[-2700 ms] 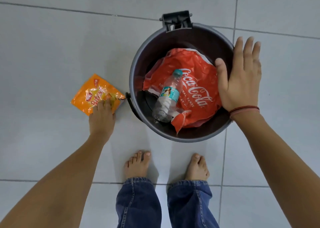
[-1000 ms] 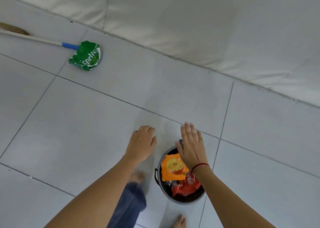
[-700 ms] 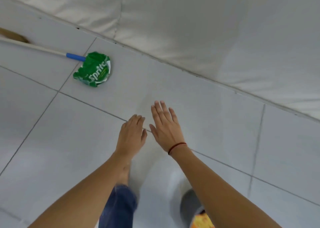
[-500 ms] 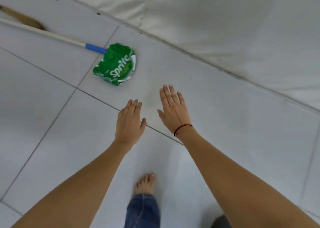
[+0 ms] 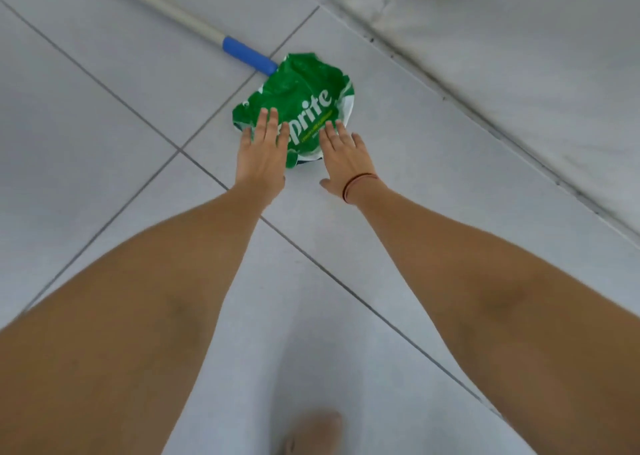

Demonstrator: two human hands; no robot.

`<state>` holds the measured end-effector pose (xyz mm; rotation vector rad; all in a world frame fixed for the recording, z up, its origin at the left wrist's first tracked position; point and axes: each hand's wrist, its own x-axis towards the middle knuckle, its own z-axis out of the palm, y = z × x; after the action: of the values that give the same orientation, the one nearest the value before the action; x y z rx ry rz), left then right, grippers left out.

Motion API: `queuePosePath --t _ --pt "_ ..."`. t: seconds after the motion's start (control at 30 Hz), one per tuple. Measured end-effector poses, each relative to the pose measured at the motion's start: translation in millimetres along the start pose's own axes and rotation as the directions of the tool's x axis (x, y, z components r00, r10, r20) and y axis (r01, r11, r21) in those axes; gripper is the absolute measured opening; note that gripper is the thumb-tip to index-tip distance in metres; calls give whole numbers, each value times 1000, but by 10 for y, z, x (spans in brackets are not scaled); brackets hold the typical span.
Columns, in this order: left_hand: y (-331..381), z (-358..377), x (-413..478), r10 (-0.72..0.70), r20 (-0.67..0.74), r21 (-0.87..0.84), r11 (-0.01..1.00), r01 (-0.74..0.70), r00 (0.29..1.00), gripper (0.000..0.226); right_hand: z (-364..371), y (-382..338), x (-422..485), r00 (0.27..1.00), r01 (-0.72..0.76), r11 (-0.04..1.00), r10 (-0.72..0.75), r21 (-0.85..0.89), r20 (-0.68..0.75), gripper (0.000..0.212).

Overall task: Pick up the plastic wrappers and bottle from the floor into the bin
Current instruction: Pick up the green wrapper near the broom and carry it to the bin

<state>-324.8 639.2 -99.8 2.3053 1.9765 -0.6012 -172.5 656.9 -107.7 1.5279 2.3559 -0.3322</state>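
My left hand [image 5: 261, 155] and right hand [image 5: 344, 158] are reaching flat and empty onto the crumpled green wrapper [image 5: 304, 105] lying on the floor tile [image 5: 415, 177] beside the broom handle [image 5: 247, 55], flanking it for scooping.

"prite" on green wrapper [image 5: 304, 98]

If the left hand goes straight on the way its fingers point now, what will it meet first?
Most likely the green Sprite wrapper: the left hand points straight at it, open, fingertips already over its near edge. Whether they touch it is unclear from this view. Further on lies the blue-tipped stick.
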Motion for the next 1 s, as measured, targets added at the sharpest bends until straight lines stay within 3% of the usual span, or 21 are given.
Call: queuePosePath --t 0.17,0.37,0.67,1.0 --pt "91 147 157 85 67 29 996 -87 994 49 140 -68 263 998 60 996 -58 -72 35 74" --pt "68 11 -298 154 -70 -160 973 -164 985 25 104 -190 -40 1000 8 1000 -8 30 6 57" --pt "160 -632 -1689 407 -53 -264 875 -406 912 30 -186 -230 -1583 998 -4 996 9 84 -62 38" --pt "966 -1109 -3574 565 -56 -187 804 -565 823 39 -243 -322 -3986 989 -116 992 120 53 -87 38"
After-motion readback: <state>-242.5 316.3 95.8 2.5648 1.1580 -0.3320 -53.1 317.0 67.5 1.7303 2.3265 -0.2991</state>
